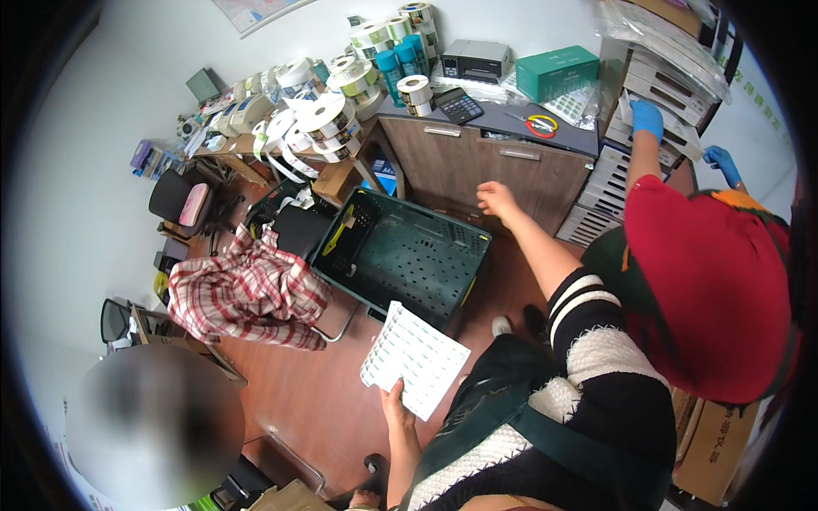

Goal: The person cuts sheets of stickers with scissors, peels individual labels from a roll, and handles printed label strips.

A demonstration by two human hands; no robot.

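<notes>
Your left hand (pixel 395 409) grips the lower edge of a white label sheet (pixel 419 358), held near the front rim of the dark green plastic crate (pixel 405 255). Your right hand (pixel 497 200) reaches beyond it, fingers partly curled; whether they pinch anything small, I cannot tell. Assessment: pick-up is done; setting the sheet down is outstanding. Its printed rows look largely intact, suggesting an early stage.

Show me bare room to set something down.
Inside the dark green plastic crate, between its walls; also a small patch of grey countertop between black calculator and red-and-yellow scissors. White label rolls crowd the countertop's left end.
</notes>
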